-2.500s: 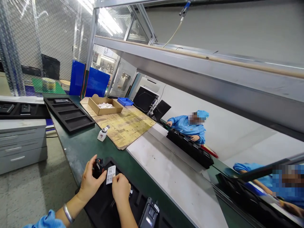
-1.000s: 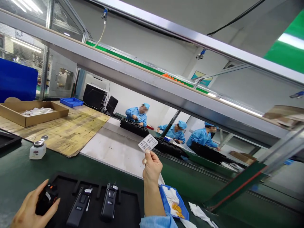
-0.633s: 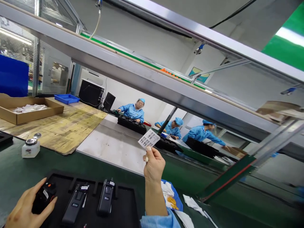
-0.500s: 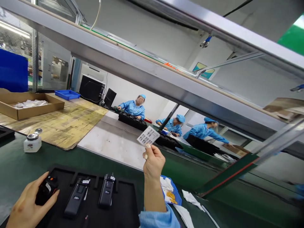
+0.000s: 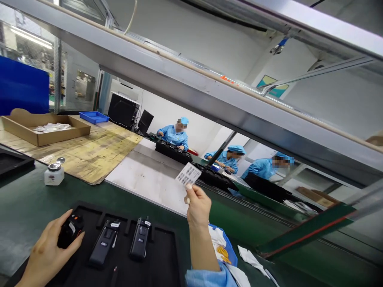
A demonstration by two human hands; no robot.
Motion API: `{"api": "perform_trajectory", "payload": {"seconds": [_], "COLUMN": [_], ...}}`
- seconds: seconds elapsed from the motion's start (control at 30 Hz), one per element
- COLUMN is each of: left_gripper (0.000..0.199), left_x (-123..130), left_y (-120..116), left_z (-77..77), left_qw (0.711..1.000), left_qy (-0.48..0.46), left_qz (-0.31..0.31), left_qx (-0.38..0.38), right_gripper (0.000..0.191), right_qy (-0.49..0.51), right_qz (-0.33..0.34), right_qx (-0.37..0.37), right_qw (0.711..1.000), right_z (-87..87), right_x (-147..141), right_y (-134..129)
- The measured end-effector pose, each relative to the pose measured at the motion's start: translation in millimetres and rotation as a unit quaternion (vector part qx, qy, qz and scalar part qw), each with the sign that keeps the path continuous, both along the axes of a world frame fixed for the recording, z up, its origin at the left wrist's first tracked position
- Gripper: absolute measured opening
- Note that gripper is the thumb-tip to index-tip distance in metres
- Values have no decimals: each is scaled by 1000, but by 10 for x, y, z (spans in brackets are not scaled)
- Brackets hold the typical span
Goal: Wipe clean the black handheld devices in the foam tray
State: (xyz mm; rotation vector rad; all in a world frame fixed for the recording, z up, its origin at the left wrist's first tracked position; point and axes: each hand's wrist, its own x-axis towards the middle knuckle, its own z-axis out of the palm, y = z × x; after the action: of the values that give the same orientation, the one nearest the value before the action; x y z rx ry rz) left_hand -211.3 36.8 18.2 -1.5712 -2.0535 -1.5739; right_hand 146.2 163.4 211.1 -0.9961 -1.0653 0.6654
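My right hand (image 5: 198, 205) is raised, closed in a pinch on the lower corner of a small white sheet of barcode labels (image 5: 189, 174). At the lower left, my left hand (image 5: 48, 249) curls its thumb and fingers around a black walkie-talkie (image 5: 72, 230) with a white sticker and an orange spot. Most of that radio's far end shows between the fingers; the rest is hidden by the hand. Two more walkie-talkies, a middle one (image 5: 103, 244) and a right one (image 5: 140, 240), lie back up in a black tray (image 5: 163, 255), each with a white label near its top.
A blue bin (image 5: 231, 251) with white pieces and orange bands stands right of the tray. Farther left are a white dispenser bottle (image 5: 54, 175), a cardboard box (image 5: 60, 137) and a blue tray (image 5: 93, 116). A grey shelf (image 5: 191, 89) crosses overhead. Several co-workers sit beyond.
The view has swung slightly, so the bench scene sits farther right. Both hands keep their holds on the label sheet and walkie-talkie. The far-right co-worker's outstretched arm no longer shows.
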Motion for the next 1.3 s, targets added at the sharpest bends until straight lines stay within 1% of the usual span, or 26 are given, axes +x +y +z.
{"api": "perform_trajectory", "payload": {"seconds": [0.07, 0.17, 0.23, 0.3, 0.37, 0.43, 0.5, 0.57, 0.63, 0.7, 0.77, 0.83, 0.93, 0.97, 1.07, 1.1, 1.13, 1.17, 1.23, 1.27, 1.3], "left_gripper": [69, 65, 64, 64, 64, 66, 68, 68, 67, 66, 66, 66, 65, 65, 66, 66, 66, 65, 63, 62, 62], "left_x": [0, 22, 39, 53, 63, 68, 69, 70, 69, 68, 66, 63, 55, 51, 42, 41, 41, 41, 45, 46, 48], "left_y": [-27, -80, -108, -129, -147, -163, -173, -177, -178, -179, -183, -191, -206, -210, -217, -218, -218, -218, -217, -215, -212], "left_z": [17, 57, 86, 107, 116, 116, 112, 110, 111, 117, 126, 136, 143, 142, 133, 132, 132, 135, 142, 144, 145], "left_qw": [1000, 999, 999, 999, 999, 999, 999, 999, 999, 999, 999, 999, 999, 998, 998, 998, 998, 998, 998, 998, 998], "left_qy": [17, 21, 17, 10, 4, -2, -8, -6, -2, -4, -10, -17, -33, -39, -49, -51, -53, -53, -52, -50, -48], "left_qz": [-14, -26, -32, -33, -35, -39, -42, -44, -46, -49, -48, -45, -42, -41, -41, -42, -43, -44, -45, -45, -44], "left_qx": [-9, -5, -9, -15, -20, -23, -24, -20, -16, -11, -8, -5, -4, -4, -8, -9, -8, -7, -5, -3, -1], "right_gripper": [48, 46, 43, 41, 40, 40, 38, 37, 38, 42, 43, 34, 11, 9, 22, 26, 29, 30, 28, 26, 25], "right_qy": [-13, -46, -68, -88, -106, -124, -145, -174, -215, -269, -333, -402, -495, -520, -568, -581, -602, -628, -677, -695, -704], "right_qz": [33, 116, 177, 231, 271, 298, 312, 315, 314, 317, 316, 300, 263, 257, 268, 278, 289, 301, 322, 330, 336], "right_qx": [-53, -132, -176, -212, -238, -255, -268, -278, -288, -300, -304, -295, -268, -255, -203, -178, -141, -96, -7, 28, 50], "right_qw": [998, 983, 966, 946, 927, 911, 900, 891, 879, 859, 835, 813, 784, 774, 751, 744, 731, 711, 662, 639, 623], "right_z": [-359, -915, -1182, -1355, -1472, -1568, -1651, -1713, -1739, -1727, -1686, -1632, -1552, -1529, -1475, -1462, -1453, -1448, -1451, -1458, -1466], "right_x": [-124, -437, -703, -998, -1308, -1609, -1876, -2085, -2218, -2269, -2251, -2190, -2094, -2075, -2062, -2069, -2080, -2093, -2123, -2139, -2155], "right_y": [-91, -334, -518, -667, -760, -807, -828, -836, -834, -821, -801, -789, -803, -814, -836, -835, -826, -811, -765, -738, -710]}}
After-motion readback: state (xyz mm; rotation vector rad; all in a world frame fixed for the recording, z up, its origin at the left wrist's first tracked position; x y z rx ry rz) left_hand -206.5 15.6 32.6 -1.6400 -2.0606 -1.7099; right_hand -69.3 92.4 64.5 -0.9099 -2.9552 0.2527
